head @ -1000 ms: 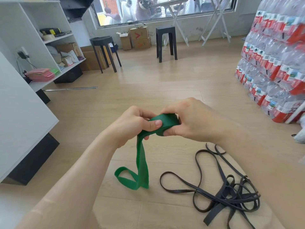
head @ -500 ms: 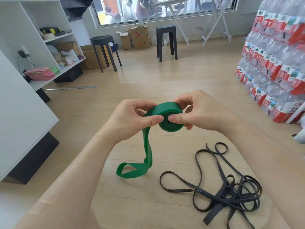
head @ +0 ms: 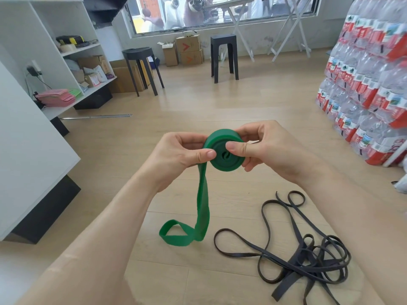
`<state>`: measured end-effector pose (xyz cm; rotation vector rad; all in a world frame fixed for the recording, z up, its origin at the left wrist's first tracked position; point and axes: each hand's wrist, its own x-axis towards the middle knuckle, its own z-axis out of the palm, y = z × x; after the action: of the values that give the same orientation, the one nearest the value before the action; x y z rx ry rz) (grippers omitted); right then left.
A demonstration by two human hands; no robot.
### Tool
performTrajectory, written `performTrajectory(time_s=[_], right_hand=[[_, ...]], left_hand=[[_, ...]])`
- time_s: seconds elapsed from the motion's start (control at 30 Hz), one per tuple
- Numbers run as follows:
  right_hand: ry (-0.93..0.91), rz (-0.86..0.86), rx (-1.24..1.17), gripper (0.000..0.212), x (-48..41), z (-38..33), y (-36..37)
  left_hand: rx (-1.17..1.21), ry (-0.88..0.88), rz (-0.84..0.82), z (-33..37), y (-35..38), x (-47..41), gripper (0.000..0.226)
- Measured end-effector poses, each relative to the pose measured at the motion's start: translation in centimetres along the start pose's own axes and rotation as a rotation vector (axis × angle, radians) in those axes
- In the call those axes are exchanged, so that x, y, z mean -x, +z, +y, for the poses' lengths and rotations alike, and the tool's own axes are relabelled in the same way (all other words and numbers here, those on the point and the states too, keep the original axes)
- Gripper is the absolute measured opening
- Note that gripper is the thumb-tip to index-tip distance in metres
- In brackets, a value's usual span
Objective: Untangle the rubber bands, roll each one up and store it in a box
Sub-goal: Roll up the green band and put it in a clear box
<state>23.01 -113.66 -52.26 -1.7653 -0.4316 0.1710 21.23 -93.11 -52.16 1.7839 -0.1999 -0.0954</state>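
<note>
Black bands (head: 284, 290): a tangle on the floor (head: 220, 102), below and right of the green band (head: 229, 164), not yet sorted. Green band: mostly rolled, tail hanging to the floor. Hands: left hand (head: 176, 155) and right hand (head: 271, 148) both pinch my roll. No box in view.

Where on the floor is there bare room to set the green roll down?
Wide bare floor ahead, between the black stools and the water bottles; another patch between the green band's tail and the white cabinet. Crowded right of the tail: tangled black bands.
</note>
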Motion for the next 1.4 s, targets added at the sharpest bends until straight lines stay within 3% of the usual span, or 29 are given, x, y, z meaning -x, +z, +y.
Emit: performTrajectory(time_s=[0.2, 0.33, 0.53, 0.67, 0.8, 0.87, 0.93, 1.0, 1.17, 1.27, 1.4], right_hand=[[0.014, 0.013, -0.082, 0.020, 0.0, 0.2, 0.7], [0.017, 0.029, -0.175, 0.021, -0.1, 0.1, 0.8], [0.025, 0.020, -0.368, 0.017, -0.3, -0.1, 1.2], [0.045, 0.013, -0.461, 0.020, -0.3, -0.2, 1.6], [0.113, -0.023, -0.487, 0.022, -0.1, 0.0, 1.8], [0.133, -0.083, -0.246, 0.021, 0.0, -0.5, 1.2], [0.065, -0.104, 0.268, 0.026, 0.0, -0.9, 0.5], [-0.035, -0.086, 0.580, 0.032, -0.1, -1.2, 0.6], [-0.070, -0.142, 0.759, 0.028, 0.2, -1.1, 1.9], [-0.083, -0.107, 0.853, 0.028, 0.2, -0.9, 1.8], [-0.096, -0.047, 0.804, 0.025, 0.1, -0.3, 1.3]], left_hand=[[-0.006, 0.040, 0.005, 0.5, -0.1, 0.0, 0.038], [-0.091, 0.060, 0.010, 0.8, -0.3, 0.1, 0.047], [0.009, 0.097, 0.099, 1.3, 0.0, 0.2, 0.049], [-0.102, 0.091, 0.075, 1.9, -0.1, 0.4, 0.047], [-0.262, 0.131, 0.100, 1.8, -0.4, 0.3, 0.030], [-0.379, 0.143, 0.116, 1.4, -0.5, 0.4, 0.034], [-0.596, 0.150, 0.094, 1.2, -0.3, 0.6, 0.037], [-0.795, 0.171, 0.004, 1.3, 0.1, 0.9, 0.034], [-0.991, 0.206, -0.066, 1.5, 1.0, 0.8, 0.034], [-0.926, 0.164, -0.039, 1.0, 1.1, 0.5, 0.044], [-0.733, 0.119, 0.004, 0.5, 0.9, 0.0, 0.044]])
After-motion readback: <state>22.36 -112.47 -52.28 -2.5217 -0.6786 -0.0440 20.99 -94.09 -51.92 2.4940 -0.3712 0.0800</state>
